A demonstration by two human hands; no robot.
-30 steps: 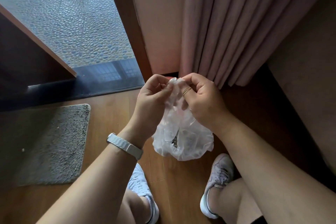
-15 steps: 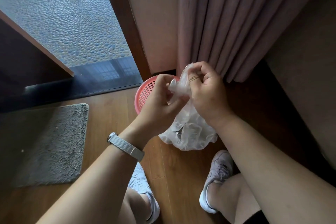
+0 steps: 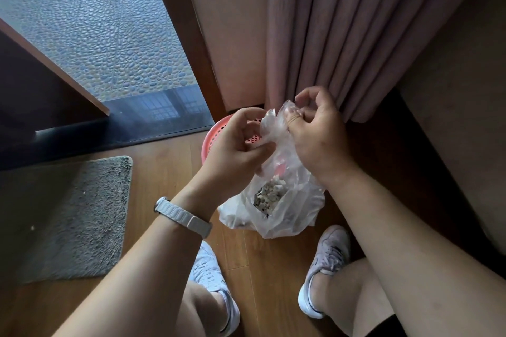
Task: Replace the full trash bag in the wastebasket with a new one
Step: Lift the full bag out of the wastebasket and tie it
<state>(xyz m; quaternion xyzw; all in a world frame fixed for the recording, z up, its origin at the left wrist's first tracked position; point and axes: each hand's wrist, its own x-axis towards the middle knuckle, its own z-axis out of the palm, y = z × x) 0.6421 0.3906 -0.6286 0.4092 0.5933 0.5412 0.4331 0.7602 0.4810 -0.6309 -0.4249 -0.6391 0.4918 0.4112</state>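
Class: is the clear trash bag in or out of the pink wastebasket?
Out. The trash bag hangs from both hands in front of the wastebasket.

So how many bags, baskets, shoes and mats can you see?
Bags: 1, the clear trash bag
Baskets: 1, the pink wastebasket
Shoes: 2, left shoe and right shoe
Mats: 1, the grey mat
Total: 5

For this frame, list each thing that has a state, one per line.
trash bag: out of the basket, holding scraps, neck gathered in both hands, no finished knot visible
wastebasket: upright on the floor behind the hands, no liner visible
left hand: pinching the bag's neck
right hand: gripping the bag's top
curtain: hanging down to the floor
mat: flat on the floor
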